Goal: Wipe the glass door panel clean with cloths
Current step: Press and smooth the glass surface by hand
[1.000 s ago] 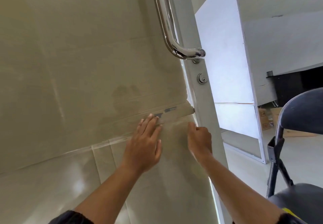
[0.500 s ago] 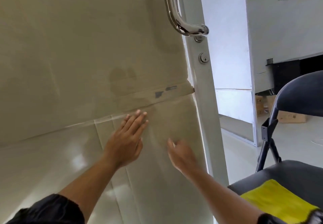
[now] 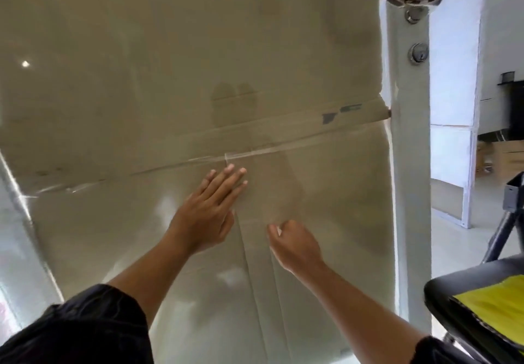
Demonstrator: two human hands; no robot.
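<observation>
1. The glass door panel (image 3: 141, 65) fills most of the frame, from the left edge to the white door frame (image 3: 411, 193) on the right. Brown cardboard is taped up behind it. My main worry is that neither hand holds a cloth, so bare skin on the glass will likely leave fresh smears where the wiping should happen.
2. The black chair (image 3: 442, 298) sits in the lower right corner, just beside the door frame. If the person leans on the panel and the door swings, I judge it could knock the chair.
3. The left hand (image 3: 208, 210) lies flat on the glass at the centre, fingers straight and close together, palm against the panel. It holds nothing. Pressing hard there could push the door or print the glass.
4. The right hand (image 3: 295, 243) is just right of it and lower, fingers curled in towards the panel. I cannot tell whether it pinches anything or only scratches at the surface. Picking with nails could mark the glass.
5. The yellow cloth (image 3: 493, 304) lies on the chair seat, well apart from both hands.
6. The tape seam (image 3: 283, 149) runs across just above the left fingertips. I cannot tell which side of the glass it is on.
</observation>
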